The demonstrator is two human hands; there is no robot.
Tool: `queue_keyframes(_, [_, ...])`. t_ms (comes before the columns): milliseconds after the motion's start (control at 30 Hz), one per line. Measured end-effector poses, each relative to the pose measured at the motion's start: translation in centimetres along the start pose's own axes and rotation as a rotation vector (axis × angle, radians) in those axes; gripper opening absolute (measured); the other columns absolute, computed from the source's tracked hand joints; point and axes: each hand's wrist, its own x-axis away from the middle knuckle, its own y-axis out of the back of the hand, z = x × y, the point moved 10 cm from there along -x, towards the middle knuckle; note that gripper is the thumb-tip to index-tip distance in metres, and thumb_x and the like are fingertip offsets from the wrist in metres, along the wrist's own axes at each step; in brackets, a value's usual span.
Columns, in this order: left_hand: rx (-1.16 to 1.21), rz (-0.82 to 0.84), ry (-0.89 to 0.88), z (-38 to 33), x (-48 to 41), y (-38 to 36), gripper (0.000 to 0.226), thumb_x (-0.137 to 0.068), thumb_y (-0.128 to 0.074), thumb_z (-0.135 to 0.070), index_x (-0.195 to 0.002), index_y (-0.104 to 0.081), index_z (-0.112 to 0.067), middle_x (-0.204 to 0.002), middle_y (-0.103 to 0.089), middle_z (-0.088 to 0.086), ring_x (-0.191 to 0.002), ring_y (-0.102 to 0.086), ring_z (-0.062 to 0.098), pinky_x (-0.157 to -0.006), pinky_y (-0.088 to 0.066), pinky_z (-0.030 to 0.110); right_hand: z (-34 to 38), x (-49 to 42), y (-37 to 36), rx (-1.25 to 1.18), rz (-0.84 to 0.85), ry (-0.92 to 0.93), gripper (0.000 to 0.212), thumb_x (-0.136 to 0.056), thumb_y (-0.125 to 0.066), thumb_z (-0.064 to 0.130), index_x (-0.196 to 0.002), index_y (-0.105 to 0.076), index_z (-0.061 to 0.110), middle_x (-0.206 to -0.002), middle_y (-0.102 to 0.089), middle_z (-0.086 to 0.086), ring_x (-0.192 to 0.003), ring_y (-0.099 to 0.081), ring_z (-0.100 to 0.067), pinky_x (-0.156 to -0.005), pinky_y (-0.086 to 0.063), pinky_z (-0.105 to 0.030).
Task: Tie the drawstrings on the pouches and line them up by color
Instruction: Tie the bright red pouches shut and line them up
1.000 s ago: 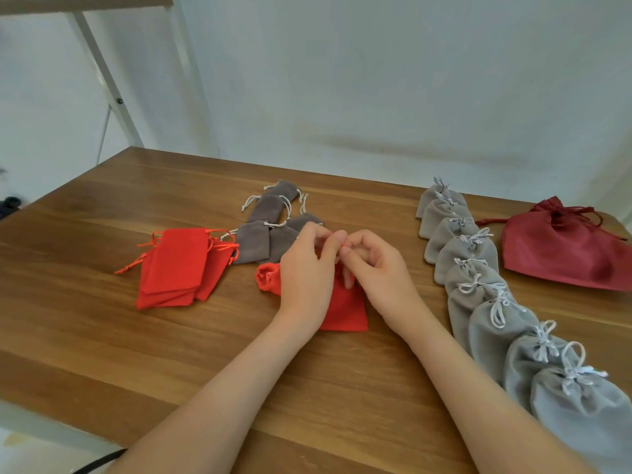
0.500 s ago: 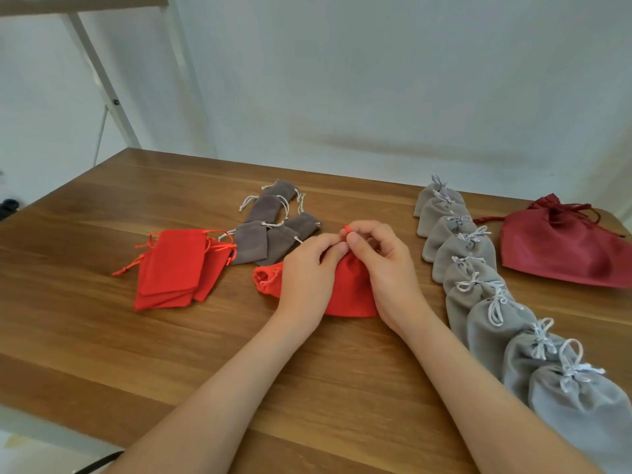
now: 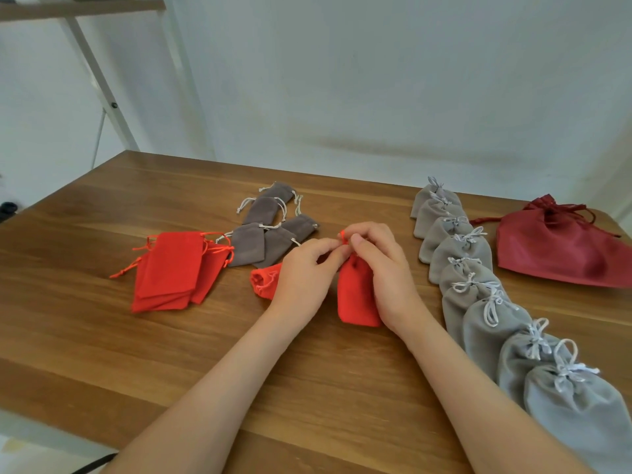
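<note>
Just now both hands meet over the middle of the table point(image 3: 102, 336): the left hand point(image 3: 304, 278) and the right hand point(image 3: 390, 278) each pinch the red drawstring point(image 3: 343, 238) with curled fingers. The red pouch point(image 3: 355, 295) hangs directly below that pinch. Its mouth is gathered at the fingertips, its bottom rests on the wood toward the near edge, and the right palm lies against it. A crumpled second red pouch point(image 3: 265, 280) lies by the left hand (partly hidden under it). Toward the left edge sits a stack of flat red pouches point(image 3: 171, 268), with dark grey pouches point(image 3: 263, 230) just behind. Along the right edge runs a row of tied light grey pouches point(image 3: 478, 292), with a dark red bag point(image 3: 561, 251) beside it near the far right corner.
</note>
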Motion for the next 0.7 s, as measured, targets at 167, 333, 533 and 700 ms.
queue_keyframes(167, [0.294,0.006,0.145,1.0,0.0,-0.4,0.016,-0.093,-0.058,-0.017,-0.086,-0.073,-0.017,-0.061,-0.059,-0.014,-0.059,-0.048,0.003,-0.06,-0.037,0.022,-0.1,-0.3,2.3,0.015,-0.206,0.036,0.02,-0.086,-0.056,0.002,-0.082,-0.05,0.021,-0.075,-0.05,0.008,-0.067,-0.046,-0.002,-0.067,-0.04,-0.023])
queue_keyframes(333, [0.617,0.027,0.249,1.3,0.1,-0.7,0.014,-0.093,-0.057,-0.018,-0.09,-0.068,-0.01,-0.082,-0.066,0.003,-0.072,-0.06,0.011,-0.065,-0.05,0.024,0.0,-0.4,0.5,0.423,0.028,0.042,0.013,-0.095,-0.054,0.022,-0.088,-0.061,0.03,-0.081,-0.058,0.013,-0.084,-0.045,-0.004,-0.073,-0.034,-0.009])
queue_keyframes(533, [0.737,0.028,0.299,1.4,0.1,-0.9,0.017,-0.094,-0.054,-0.018,-0.087,-0.067,-0.011,-0.079,-0.067,0.003,-0.07,-0.062,0.011,-0.065,-0.054,0.023,-0.6,-0.6,0.4,0.633,0.058,0.024,0.035,-0.098,-0.044,0.033,-0.066,-0.057,0.029,-0.074,-0.045,0.01,-0.09,-0.036,-0.012,-0.076,-0.021,-0.031])
queue_keyframes(700, [0.501,-0.07,0.266,2.3,-0.1,0.1,0.017,-0.095,-0.056,-0.02,-0.088,-0.071,-0.018,-0.081,-0.069,-0.001,-0.077,-0.061,0.013,-0.073,-0.051,0.028,-0.9,-0.7,1.3,0.597,-0.013,-0.049,0.044,-0.095,-0.052,0.032,-0.053,-0.041,0.027,-0.069,-0.045,0.01,-0.09,-0.041,-0.016,-0.08,-0.025,-0.036])
